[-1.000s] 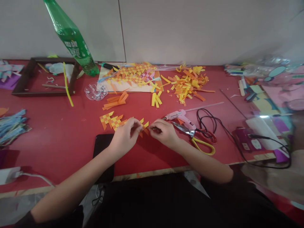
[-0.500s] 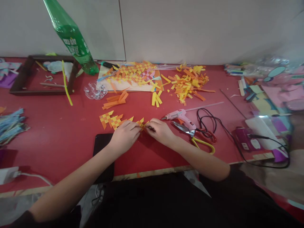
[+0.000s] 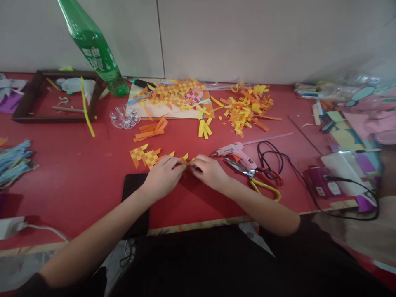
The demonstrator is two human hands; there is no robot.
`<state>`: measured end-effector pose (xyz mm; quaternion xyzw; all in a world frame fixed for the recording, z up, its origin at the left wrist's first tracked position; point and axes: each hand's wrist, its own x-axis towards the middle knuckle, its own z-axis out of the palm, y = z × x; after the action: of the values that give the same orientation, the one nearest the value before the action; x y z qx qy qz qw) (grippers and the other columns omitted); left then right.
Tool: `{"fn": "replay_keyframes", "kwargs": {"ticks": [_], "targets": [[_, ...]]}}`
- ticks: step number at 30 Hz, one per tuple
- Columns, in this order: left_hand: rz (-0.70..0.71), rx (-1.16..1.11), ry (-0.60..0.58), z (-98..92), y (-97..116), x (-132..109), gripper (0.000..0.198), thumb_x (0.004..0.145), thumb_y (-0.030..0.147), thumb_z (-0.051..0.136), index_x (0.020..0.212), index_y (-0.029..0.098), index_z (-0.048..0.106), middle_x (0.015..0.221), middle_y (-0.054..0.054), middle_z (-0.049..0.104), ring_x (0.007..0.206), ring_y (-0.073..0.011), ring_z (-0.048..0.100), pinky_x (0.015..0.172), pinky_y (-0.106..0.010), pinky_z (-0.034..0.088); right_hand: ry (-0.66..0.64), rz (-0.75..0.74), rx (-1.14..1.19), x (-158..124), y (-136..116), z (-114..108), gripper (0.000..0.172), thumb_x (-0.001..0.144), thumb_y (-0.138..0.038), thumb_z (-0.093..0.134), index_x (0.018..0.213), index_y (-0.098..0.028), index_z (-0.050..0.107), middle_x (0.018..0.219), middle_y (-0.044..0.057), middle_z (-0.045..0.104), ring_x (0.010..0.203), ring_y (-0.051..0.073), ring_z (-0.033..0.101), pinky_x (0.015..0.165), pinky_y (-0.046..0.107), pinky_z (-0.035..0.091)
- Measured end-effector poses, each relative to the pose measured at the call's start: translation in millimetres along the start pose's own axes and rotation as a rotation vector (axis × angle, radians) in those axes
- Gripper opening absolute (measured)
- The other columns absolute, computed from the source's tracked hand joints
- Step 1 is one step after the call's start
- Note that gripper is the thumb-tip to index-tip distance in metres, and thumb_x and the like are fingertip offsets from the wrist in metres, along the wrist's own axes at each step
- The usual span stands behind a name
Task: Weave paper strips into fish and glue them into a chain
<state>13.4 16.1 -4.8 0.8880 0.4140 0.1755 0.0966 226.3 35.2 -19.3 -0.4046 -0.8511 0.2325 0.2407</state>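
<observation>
Both hands meet over the red table, pinching a small yellow-and-orange woven paper piece (image 3: 185, 159) that they largely hide. My left hand (image 3: 163, 175) is closed on its left side, palm down. From the right, my right hand (image 3: 210, 171) is closed on the same piece. Left of my left hand lie woven paper fish (image 3: 138, 154) in a yellow and orange check, partly covered by that hand. A black phone (image 3: 134, 206) lies under my left wrist. Right of my right hand are a pink glue gun (image 3: 236, 153) and yellow-handled scissors (image 3: 262, 187).
Behind the hands lie orange paper strips (image 3: 151, 130), yellow strips (image 3: 204, 128), a strip heap (image 3: 247, 108) and more woven pieces (image 3: 173, 94). A green bottle (image 3: 99, 55) stands near a wooden frame (image 3: 52, 119). A black cable (image 3: 297, 185) runs to a magenta box (image 3: 320, 181).
The hands keep nearly the same place and grip, with only slight finger movement around the woven piece. The whole view has shifted very slightly.
</observation>
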Motion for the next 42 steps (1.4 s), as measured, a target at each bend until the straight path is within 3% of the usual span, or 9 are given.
{"fn": "replay_keyframes", "kwargs": {"ticks": [15, 25, 30, 42], "targets": [[0.027, 0.096, 0.006, -1.1, 3.8, 0.2, 0.018, 0.094, 0.018, 0.055, 0.100, 0.016, 0.072, 0.103, -0.010, 0.068, 0.095, -0.0247, 0.059, 0.083, -0.040, 0.053, 0.054, 0.067, 0.045, -5.4, -5.9, -7.1, 0.009, 0.089, -0.017, 0.060, 0.096, -0.018, 0.065, 0.092, 0.007, 0.066, 0.078, 0.016, 0.062, 0.069, 0.028, 0.051], [0.050, 0.129, 0.030, 0.5, 0.9, -2.0, 0.024, 0.094, 0.019, 0.055, 0.114, 0.015, 0.068, 0.104, -0.009, 0.069, 0.096, -0.0238, 0.060, 0.084, -0.037, 0.053, 0.063, 0.061, 0.014, -2.8, -3.6, -1.0, 0.012, 0.090, -0.012, 0.052, 0.087, -0.017, 0.063, 0.087, 0.006, 0.062, 0.077, 0.016, 0.058, 0.071, 0.028, 0.049], [0.062, 0.170, 0.025, 1.0, 1.5, -2.6, 0.022, 0.092, 0.017, 0.057, 0.111, 0.019, 0.069, 0.106, -0.009, 0.068, 0.097, -0.0243, 0.060, 0.083, -0.037, 0.052, 0.068, 0.076, 0.004, -3.1, -4.9, -0.6, 0.012, 0.090, -0.012, 0.053, 0.086, -0.018, 0.062, 0.087, 0.006, 0.061, 0.077, 0.016, 0.058, 0.070, 0.028, 0.049], [0.109, 0.278, 0.018, 0.5, 4.2, -2.8, 0.019, 0.094, 0.017, 0.053, 0.102, 0.019, 0.070, 0.107, -0.009, 0.069, 0.097, -0.0266, 0.061, 0.077, -0.038, 0.053, -0.003, 0.074, -0.025, -2.0, -8.3, -6.5, 0.011, 0.087, -0.009, 0.054, 0.090, -0.017, 0.061, 0.092, 0.008, 0.062, 0.085, 0.019, 0.061, 0.077, 0.032, 0.052]]}}
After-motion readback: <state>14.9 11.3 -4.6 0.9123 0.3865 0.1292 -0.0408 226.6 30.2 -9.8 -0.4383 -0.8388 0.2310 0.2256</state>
